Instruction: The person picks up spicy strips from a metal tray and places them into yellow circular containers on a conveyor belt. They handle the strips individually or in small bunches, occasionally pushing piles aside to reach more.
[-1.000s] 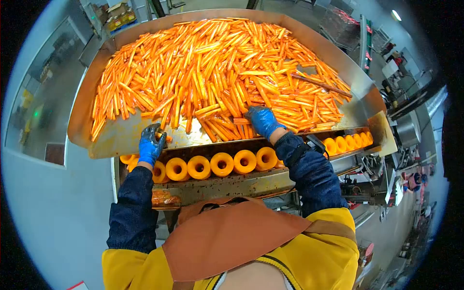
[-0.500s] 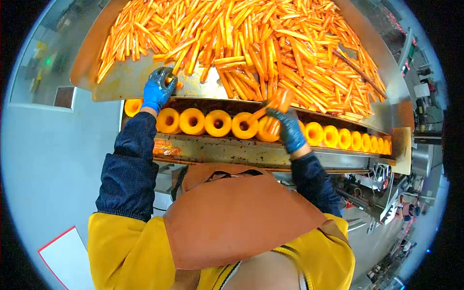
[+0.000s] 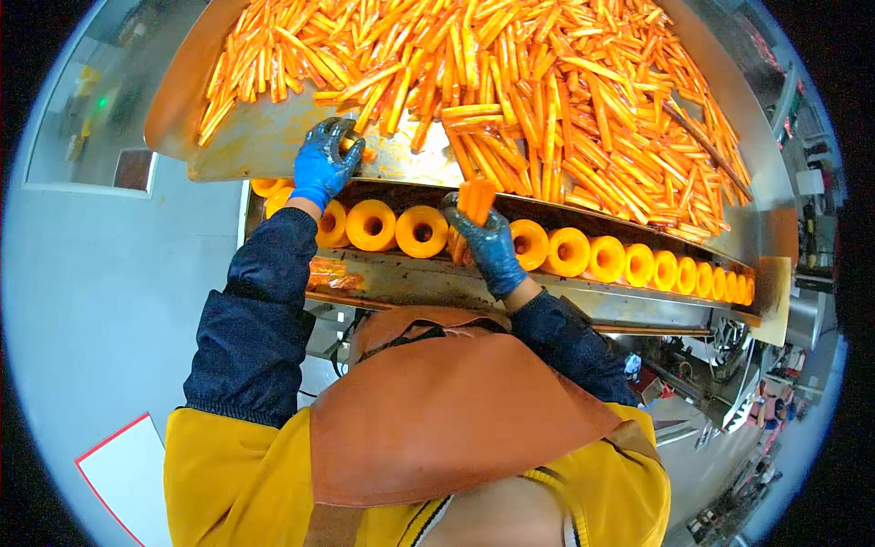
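Blue-gloved, my left hand [image 3: 326,164] is at the near edge of the metal tray [image 3: 264,137], its fingers curled round a short orange piece whose end shows by the thumb. My right hand [image 3: 492,246], in a dark-stained blue glove, grips a small bundle of glossy orange food sticks [image 3: 476,199] over the row of yellow funnel-like rings. The bundle's upper ends stick out above the fingers, and more sticks show below them. Nearest the right hand are one yellow ring [image 3: 421,232] on its left and another ring [image 3: 529,244] on its right.
A large heap of orange sauce-coated sticks [image 3: 510,100] covers the tray. A thin brown rod [image 3: 706,150] lies on its right part. Wrapped orange sticks [image 3: 334,273] lie on the metal ledge below the rings. Machinery and cables [image 3: 729,342] stand to the right.
My right hand has moved left along the ring row, and its bundle now stands more upright. The left hand stays at the tray edge. The whole view has shifted slightly.
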Demonstrator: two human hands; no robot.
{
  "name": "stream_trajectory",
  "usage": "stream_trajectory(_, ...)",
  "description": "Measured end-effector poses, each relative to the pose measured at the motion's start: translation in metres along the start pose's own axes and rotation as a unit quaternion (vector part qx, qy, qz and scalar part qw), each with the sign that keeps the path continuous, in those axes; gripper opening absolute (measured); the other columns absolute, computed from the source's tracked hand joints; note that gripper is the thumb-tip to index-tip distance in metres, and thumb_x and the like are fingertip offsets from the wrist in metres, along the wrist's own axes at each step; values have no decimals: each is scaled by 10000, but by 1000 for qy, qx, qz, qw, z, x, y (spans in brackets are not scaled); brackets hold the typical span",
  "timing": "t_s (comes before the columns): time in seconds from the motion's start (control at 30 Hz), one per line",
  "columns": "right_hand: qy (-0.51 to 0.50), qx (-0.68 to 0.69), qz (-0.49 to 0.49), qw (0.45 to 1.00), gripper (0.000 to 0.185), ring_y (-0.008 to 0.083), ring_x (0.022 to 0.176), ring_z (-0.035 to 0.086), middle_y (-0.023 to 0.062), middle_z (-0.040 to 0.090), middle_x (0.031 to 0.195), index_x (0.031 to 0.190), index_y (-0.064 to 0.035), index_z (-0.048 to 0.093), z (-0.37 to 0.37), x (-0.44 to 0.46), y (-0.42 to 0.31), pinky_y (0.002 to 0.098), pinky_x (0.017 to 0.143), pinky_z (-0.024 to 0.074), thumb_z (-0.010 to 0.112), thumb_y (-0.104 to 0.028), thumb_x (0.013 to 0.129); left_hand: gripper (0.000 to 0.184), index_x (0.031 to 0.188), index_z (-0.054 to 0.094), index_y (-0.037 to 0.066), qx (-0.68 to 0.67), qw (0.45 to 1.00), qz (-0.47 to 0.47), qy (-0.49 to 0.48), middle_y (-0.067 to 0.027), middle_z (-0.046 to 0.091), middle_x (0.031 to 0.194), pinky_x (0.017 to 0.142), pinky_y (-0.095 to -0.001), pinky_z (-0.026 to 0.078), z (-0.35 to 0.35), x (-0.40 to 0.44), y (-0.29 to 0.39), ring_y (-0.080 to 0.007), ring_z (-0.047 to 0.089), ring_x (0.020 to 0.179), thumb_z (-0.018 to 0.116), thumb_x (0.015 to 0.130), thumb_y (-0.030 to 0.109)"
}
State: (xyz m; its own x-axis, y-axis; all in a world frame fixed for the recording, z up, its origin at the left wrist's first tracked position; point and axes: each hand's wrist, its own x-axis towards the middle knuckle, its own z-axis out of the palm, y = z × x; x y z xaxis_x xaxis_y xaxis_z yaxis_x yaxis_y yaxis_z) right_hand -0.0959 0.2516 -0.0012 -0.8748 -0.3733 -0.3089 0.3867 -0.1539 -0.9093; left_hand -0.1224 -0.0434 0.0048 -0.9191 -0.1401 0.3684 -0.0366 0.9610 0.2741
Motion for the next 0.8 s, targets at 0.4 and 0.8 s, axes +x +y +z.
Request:
stream_trajectory(0.4, -43, -137, 35, 989, 228, 86, 756, 553, 17, 622, 871, 1063, -22, 609, 37, 16, 20, 249, 672, 471, 602, -164, 885, 368, 1114, 599, 130, 2, 1000, -1, -12, -147, 566, 1149, 938, -404, 422, 1, -2, -3, -328, 513, 1081, 622, 808, 332)
stream_trajectory(0.8, -95, -202, -194, 955, 243, 215, 839, 606, 114, 625, 927, 1052, -15, 541, 97, 32, 40, 333, 737, 480, 603, -149, 859, 405, 1134, 586, 139, 9, 1000, -3, -27, -147, 548, 1182, 956, -412, 410, 1, -1, -6, -321, 501, 1099, 608, 806, 375)
